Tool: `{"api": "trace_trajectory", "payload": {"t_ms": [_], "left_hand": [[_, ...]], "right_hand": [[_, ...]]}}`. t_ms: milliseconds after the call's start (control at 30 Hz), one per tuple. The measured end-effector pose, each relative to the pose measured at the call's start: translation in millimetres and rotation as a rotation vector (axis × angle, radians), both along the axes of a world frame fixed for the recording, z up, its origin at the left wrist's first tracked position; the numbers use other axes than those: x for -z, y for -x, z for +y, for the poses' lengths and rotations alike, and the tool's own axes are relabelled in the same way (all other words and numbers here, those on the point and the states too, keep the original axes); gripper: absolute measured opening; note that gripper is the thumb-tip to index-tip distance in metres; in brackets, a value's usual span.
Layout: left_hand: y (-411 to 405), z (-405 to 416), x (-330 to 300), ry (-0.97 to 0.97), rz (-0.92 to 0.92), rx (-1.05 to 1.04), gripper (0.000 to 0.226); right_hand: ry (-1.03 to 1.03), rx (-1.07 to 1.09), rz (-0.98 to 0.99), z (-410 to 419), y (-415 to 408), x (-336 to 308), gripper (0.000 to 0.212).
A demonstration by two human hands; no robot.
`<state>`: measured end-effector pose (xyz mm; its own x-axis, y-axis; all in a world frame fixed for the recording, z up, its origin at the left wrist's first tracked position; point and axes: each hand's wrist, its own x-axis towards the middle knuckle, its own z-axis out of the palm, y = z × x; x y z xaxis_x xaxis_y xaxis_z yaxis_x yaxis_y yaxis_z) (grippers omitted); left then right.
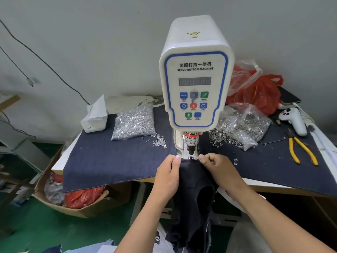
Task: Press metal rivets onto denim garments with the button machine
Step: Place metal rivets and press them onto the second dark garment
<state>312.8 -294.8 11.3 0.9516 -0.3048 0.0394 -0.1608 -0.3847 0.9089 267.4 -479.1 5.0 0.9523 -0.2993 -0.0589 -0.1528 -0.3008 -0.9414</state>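
Garment: dark denim garment [191, 181] hung lengthwise off the table edge, top edge just short of the die [191, 157].
Grip: edge pinched by left hand [168, 173] and right hand [217, 167], equally near.

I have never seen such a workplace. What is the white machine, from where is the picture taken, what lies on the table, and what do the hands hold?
The picture comes from a camera worn on the person's head, looking down at the hands. The white device is a servo button machine, which presses metal parts onto cloth below its head. The left hand and the right hand each pinch the top edge of a dark denim garment, holding it up to the press point. On the table, covered with blue denim cloth, lie a bag of silver rivets on the left and a bag of metal rings and yellow pliers on the right.
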Motion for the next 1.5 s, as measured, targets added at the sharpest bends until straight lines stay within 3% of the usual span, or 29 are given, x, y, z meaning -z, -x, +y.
{"api": "trace_trajectory", "payload": {"t_ms": [233, 467, 767, 1100, 1500], "left_hand": [[-7, -3, 6, 0.014, 0.015, -0.007, 0.034], [-12, 0, 10, -0.056, 0.082, 0.009, 0.037], [-12, 4, 15, 0.086, 0.197, 0.018, 0.041], [-11, 0, 14, 0.204, 0.28, -0.023, 0.041], [-15, 3, 17, 0.099, 0.26, -0.022, 0.04]], "right_hand": [[0.08, 0.029, -0.04, 1, -4, -3, 0.033], [0.062, 0.063, 0.001, 3, -4, -3, 0.053], [-0.047, 0.019, 0.0, 4, 3, -3, 0.033], [-0.129, 0.071, 0.036, 7, -3, -4, 0.047], [-0.077, 0.059, 0.045, 6, -7, -3, 0.053]]}}
